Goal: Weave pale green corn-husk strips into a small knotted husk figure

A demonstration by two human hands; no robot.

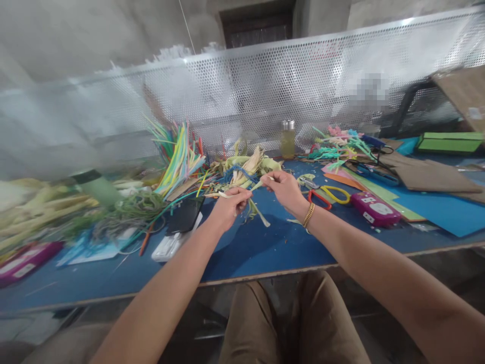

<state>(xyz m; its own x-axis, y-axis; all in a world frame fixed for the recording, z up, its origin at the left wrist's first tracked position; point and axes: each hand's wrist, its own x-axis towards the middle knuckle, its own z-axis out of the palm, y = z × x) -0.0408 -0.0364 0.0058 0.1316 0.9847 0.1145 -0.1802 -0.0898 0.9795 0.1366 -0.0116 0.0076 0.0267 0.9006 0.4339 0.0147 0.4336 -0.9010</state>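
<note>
Both my hands are raised over the middle of the blue table, close together. My right hand (281, 186) pinches a pale green strip of corn husk (258, 185), whose lower end runs toward my left fingers. My left hand (231, 206) is closed, with fingertips on the husk's other end and a pale tip poking out past the knuckles. Below and between the hands, another husk strip (260, 214) hangs or lies; I cannot tell which. Just behind sits a heap of dried husks (253, 164) with a blue cord. Scissors (335, 194) with red and yellow handles lie right of my right hand.
Colourful pipe cleaners (178, 156) stand back left. A black phone (184, 216) lies by my left forearm. A glass jar (288, 140) stands at the back. Purple boxes (375, 208), coloured paper and cardboard (435, 176) lie right. A perforated metal screen (265, 91) borders the table.
</note>
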